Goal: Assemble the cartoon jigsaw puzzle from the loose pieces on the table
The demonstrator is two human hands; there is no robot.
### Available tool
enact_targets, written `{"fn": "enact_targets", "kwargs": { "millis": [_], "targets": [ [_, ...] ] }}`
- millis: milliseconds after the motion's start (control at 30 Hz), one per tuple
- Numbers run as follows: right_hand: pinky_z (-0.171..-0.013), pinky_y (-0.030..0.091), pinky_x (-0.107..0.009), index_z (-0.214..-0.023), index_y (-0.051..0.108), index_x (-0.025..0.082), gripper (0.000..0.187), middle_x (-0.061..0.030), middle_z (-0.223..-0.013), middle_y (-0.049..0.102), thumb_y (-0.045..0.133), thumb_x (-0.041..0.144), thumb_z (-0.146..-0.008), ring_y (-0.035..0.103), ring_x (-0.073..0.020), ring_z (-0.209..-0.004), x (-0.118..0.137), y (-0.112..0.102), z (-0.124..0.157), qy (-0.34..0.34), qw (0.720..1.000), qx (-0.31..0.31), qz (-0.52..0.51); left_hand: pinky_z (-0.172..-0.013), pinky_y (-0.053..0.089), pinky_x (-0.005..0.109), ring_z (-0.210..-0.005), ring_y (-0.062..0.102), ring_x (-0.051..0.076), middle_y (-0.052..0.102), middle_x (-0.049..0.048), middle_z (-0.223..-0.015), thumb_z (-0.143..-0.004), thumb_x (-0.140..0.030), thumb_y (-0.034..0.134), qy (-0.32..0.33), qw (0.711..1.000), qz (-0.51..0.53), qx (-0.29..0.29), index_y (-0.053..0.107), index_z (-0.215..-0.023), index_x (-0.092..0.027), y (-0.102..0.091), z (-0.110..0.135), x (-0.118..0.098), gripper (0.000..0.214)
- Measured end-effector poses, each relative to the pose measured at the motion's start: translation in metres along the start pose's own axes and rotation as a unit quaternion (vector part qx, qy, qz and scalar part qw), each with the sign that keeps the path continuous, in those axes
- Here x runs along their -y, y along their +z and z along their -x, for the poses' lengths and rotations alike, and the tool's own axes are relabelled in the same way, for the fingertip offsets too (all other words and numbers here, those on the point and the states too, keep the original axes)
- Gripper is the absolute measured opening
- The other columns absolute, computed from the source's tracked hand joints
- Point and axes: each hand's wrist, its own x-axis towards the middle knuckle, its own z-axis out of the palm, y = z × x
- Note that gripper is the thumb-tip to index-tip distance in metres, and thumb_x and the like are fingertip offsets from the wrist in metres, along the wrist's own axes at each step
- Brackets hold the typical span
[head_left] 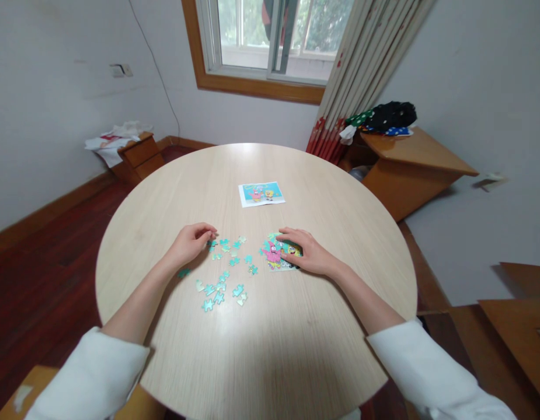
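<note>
Loose teal jigsaw pieces [219,298] lie scattered on the table, left of its middle. At their upper left edge is my left hand [191,242], its fingers curled and the thumb drawn against them. A teal piece [212,244] shows right beneath those fingertips; whether anything is pinched is hidden. To the right lies a partly joined jigsaw puzzle [274,256] with a pink starfish and a yellow sponge character. My right hand [308,251] rests over its right side, thumb and fingers apart, covering some of it.
Farther back on the round wooden table [331,192] lies a picture card [261,194] with the same two cartoon characters. A cabinet [418,157] bearing piled cloth [387,118] stands at the right, a small drawer unit [142,158] at the left. Beyond are a window and curtain [352,64].
</note>
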Motion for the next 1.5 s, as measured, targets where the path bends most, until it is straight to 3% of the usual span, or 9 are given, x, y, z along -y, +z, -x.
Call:
{"fn": "enact_targets", "kwargs": {
  "millis": [1000, 1500],
  "targets": [
    [-0.109, 0.029, -0.052, -0.122, 0.06, 0.026, 0.042, -0.011, -0.137, 0.052, 0.058, 0.045, -0.085, 0.045, -0.0274, -0.129, -0.0012, -0.0002, -0.0001, 0.0, 1.0, 0.007, 0.006, -0.078, 0.049, 0.036, -0.076, 0.065, 0.021, 0.072, 0.0072, -0.078, -0.073, -0.03, 0.052, 0.001, 1.0, -0.019, 0.003, 0.066, -0.076, -0.019, -0.0015, 0.001, -0.0035, 0.018],
    [-0.109, 0.029, -0.052, -0.126, 0.058, 0.026, 0.049, -0.0124, -0.139, 0.049, 0.063, 0.046, -0.081, 0.043, -0.0281, -0.13, 0.0009, -0.0023, 0.0, -0.002, 1.0, 0.023, 0.018, -0.077, 0.049, 0.037, -0.075, 0.065, 0.021, 0.071, 0.0078, -0.077, -0.07, -0.041, 0.061, -0.009, 1.0, 0.024, -0.005, 0.066, -0.08, -0.017, -0.003, 0.0021, 0.001, 0.026]
  ]
}}
